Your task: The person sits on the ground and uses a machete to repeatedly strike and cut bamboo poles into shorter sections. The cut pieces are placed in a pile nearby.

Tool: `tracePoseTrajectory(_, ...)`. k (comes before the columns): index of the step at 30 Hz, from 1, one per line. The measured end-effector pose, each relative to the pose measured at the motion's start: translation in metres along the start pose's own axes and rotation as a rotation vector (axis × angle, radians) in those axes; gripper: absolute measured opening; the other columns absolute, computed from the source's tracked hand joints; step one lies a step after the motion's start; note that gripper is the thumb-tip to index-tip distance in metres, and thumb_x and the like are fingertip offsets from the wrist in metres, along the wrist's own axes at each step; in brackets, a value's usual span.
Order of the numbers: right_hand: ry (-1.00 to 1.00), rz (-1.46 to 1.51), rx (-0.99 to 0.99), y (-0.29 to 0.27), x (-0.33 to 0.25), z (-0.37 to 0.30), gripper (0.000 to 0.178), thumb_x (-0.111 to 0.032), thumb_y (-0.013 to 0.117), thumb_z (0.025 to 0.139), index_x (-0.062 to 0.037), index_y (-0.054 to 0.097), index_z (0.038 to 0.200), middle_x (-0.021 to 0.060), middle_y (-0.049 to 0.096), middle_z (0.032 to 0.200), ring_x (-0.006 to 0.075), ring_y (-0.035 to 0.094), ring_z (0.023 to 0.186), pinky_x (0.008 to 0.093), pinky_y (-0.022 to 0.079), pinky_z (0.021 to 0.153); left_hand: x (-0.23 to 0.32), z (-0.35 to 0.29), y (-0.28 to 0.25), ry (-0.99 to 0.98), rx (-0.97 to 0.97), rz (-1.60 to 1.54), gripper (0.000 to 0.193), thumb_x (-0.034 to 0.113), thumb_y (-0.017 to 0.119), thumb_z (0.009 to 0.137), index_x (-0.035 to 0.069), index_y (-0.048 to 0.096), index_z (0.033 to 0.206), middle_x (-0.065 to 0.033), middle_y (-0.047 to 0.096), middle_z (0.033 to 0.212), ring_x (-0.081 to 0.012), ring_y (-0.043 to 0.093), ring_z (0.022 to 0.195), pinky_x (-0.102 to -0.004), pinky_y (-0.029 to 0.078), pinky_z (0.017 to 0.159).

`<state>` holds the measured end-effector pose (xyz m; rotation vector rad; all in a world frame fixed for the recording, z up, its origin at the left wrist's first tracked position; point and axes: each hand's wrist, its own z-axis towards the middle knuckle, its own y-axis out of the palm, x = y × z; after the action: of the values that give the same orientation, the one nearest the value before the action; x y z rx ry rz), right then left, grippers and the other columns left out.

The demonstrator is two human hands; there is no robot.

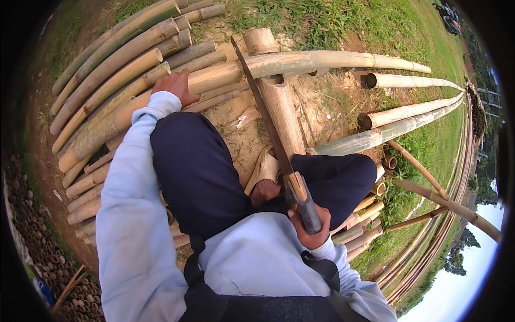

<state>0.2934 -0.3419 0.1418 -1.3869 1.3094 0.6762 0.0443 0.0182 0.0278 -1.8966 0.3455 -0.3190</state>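
Observation:
A long bamboo pole (322,60) lies crosswise in front of me, over a thicker bamboo piece (284,115) that points toward me. My left hand (176,88) grips this pole left of the saw, its fingers partly hidden behind the wrist. My right hand (313,225) is closed round the dark handle of a handsaw (270,121), close to my right knee. The saw's long brown blade slants away up to the left, and its far part crosses the pole. Whether the teeth sit in a cut cannot be made out.
Cut bamboo poles (120,53) lie stacked at the left, running beneath my legs. More long poles (413,81) stretch away to the right. A short bamboo stump (260,41) stands behind the pole. Sawdust, bare soil and grass (343,21) cover the ground. Slanting poles (445,206) stand at right.

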Motion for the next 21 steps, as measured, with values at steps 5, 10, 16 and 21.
tracePoseTrajectory(5, -0.109, 0.006, 0.087, 0.053, 0.005, 0.174, 0.021, -0.014, 0.08, 0.09, 0.0009, 0.066, 0.086, 0.0002, 0.06, 0.068, 0.0073, 0.052, 0.063, 0.0275, 0.044, 0.058, 0.014, 0.007, -0.009, 0.06, -0.017, -0.022, 0.066, 0.048, 0.079, 0.076, 0.003, 0.06, 0.121, -0.0233, 0.073, 0.105, -0.0408, 0.07, 0.102, -0.0483, 0.055, 0.091)
tracePoseTrajectory(10, -0.092, -0.02, 0.041, 0.034, 0.017, 0.099, 0.019, -0.011, 0.076, 0.09, 0.0017, 0.067, 0.102, 0.0078, 0.065, 0.077, 0.0114, 0.058, 0.072, 0.0319, 0.05, 0.068, 0.001, 0.021, 0.003, 0.052, 0.025, 0.023, 0.067, 0.049, 0.077, 0.076, 0.004, 0.059, 0.123, -0.0232, 0.073, 0.102, -0.0411, 0.071, 0.1, -0.0492, 0.055, 0.091)
tracePoseTrajectory(16, 0.03, 0.04, -0.021, 0.003, -0.003, 0.014, 0.027, -0.002, 0.072, 0.09, 0.0058, 0.067, 0.116, 0.0115, 0.074, 0.095, 0.0122, 0.067, 0.086, 0.0284, 0.053, 0.081, -0.001, 0.003, 0.004, 0.01, 0.018, 0.005, 0.068, 0.047, 0.079, 0.073, 0.004, 0.058, 0.122, -0.0231, 0.073, 0.101, -0.0425, 0.071, 0.096, -0.0515, 0.056, 0.087)
tracePoseTrajectory(21, -0.071, -0.026, 0.061, 0.054, 0.012, 0.174, 0.022, -0.015, 0.076, 0.089, 0.0031, 0.065, 0.089, 0.0097, 0.063, 0.07, 0.0135, 0.053, 0.065, 0.0332, 0.046, 0.062, 0.01, 0.014, -0.001, 0.059, -0.003, -0.026, 0.069, 0.048, 0.078, 0.074, 0.004, 0.059, 0.123, -0.0234, 0.073, 0.106, -0.0418, 0.07, 0.101, -0.051, 0.055, 0.09)
